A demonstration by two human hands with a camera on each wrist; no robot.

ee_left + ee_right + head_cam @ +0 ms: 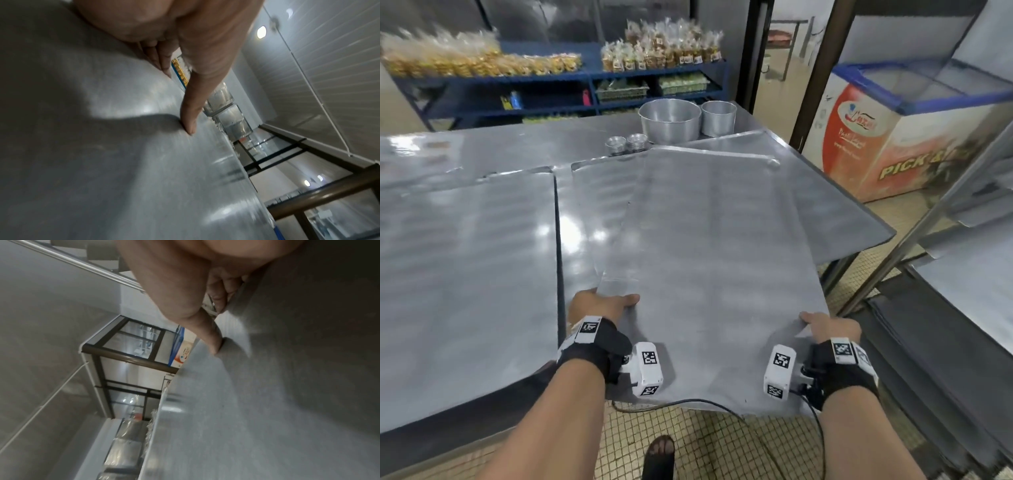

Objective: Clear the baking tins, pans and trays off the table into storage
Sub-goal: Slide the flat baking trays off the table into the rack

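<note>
A large flat metal baking tray (709,260) lies slanted over the right end of the steel table (571,219), its near end sticking out past the table's edge. My left hand (602,303) grips its left edge, thumb on top (190,113), fingers under. My right hand (825,325) grips its near right edge the same way, thumb on top (213,344). More flat trays lie on the table: one at the left (465,274), one under the held tray (599,185), one behind it (736,144). Two round tins (671,120) (718,118) and two small cups (626,144) stand at the back.
A rack with flat trays (962,294) stands at my right, its metal post (914,236) close to the table's corner. A chest freezer (900,137) is beyond it. Blue shelves (585,78) with bagged goods line the far wall. My sandalled foot (659,455) is on the tiled floor.
</note>
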